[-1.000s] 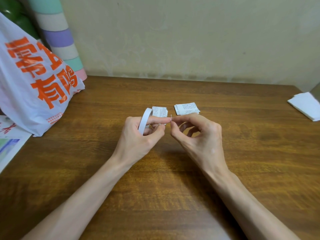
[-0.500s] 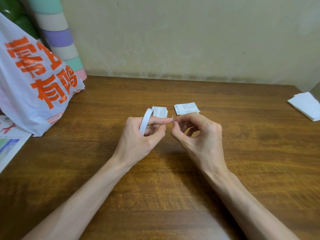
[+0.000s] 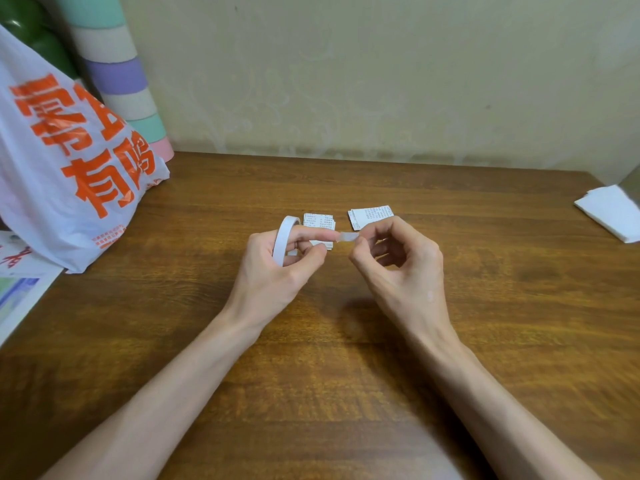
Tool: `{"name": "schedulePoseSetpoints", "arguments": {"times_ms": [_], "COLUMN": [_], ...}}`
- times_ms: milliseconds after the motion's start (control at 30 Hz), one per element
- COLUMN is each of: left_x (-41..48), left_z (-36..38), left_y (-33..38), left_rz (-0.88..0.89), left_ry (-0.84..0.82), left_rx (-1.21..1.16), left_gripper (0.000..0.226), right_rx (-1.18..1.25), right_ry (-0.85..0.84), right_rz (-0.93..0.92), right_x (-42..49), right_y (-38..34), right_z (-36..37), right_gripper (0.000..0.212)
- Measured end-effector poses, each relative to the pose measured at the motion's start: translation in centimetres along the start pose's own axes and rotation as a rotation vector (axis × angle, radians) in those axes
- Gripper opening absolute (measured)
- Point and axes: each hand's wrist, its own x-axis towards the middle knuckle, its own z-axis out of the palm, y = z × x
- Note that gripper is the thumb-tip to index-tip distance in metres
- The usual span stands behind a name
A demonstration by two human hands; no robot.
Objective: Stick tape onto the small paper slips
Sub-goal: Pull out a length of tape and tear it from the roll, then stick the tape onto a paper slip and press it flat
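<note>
A brown wooden table [image 3: 346,393] fills the lower view. At ten o'clock on it slumps a white plastic bag with orange characters [image 3: 69,161], and behind the bag, toward eleven, stands a tall cylinder banded in mint, cream, purple and pink [image 3: 117,74]. Two bare forearms reach in from six o'clock, and the left hand [image 3: 273,282] and right hand [image 3: 405,271] nearly meet at the table's middle. At three o'clock, by the table's edge, lies a folded stack of plain white paper [image 3: 609,213]. Just beyond the fingertips, at twelve o'clock, two small stacks of printed white paper slips [image 3: 318,220] rest flat on the wood, side by side and apart. The left hand's curled fingers grip a thin white ring of tape [image 3: 284,242], held on edge. The right thumb and forefinger pinch the end of a short translucent strip of tape [image 3: 346,236] that spans the gap between the hands.
</note>
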Motion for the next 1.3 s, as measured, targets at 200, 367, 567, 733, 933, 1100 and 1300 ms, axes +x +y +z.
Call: {"name": "schedulePoseSetpoints", "arguments": {"times_ms": [200, 367, 567, 733, 933, 1100, 1300], "left_x": [0.0, 0.0, -0.2, -0.3, -0.3, -0.3, -0.3], "left_z": [0.1, 0.1, 0.4, 0.7, 0.6, 0.7, 0.7], "left_y": [0.0, -0.1, 0.0, 0.0, 0.0, -0.1, -0.2], "left_rz": [-0.031, -0.082, -0.102, -0.113, -0.109, -0.112, -0.107], "left_ry": [0.025, 0.052, 0.028, 0.007, 0.007, -0.005, -0.006], "left_rx": [0.029, 0.070, 0.073, 0.063, 0.057, 0.056, 0.054], "left_gripper": [0.026, 0.024, 0.024, 0.028, 0.028, 0.027, 0.027], "right_rx": [-0.036, -0.120, -0.201, -0.264, -0.389, -0.625, -0.693], "right_ry": [0.003, -0.043, -0.113, -0.145, -0.115, -0.158, -0.146], "right_rz": [-0.004, -0.004, 0.008, 0.016, -0.008, 0.047, 0.089], "right_x": [0.2, 0.4, 1.2, 1.6, 2.5, 3.3, 3.5], "right_y": [0.4, 1.0, 1.8, 2.7, 4.2, 5.3, 5.5], "right_z": [-0.2, -0.5, -1.3, -1.8, -2.9, -4.5, -5.0], "right_gripper": [0.014, 0.015, 0.009, 0.013, 0.009, 0.006, 0.009]}}
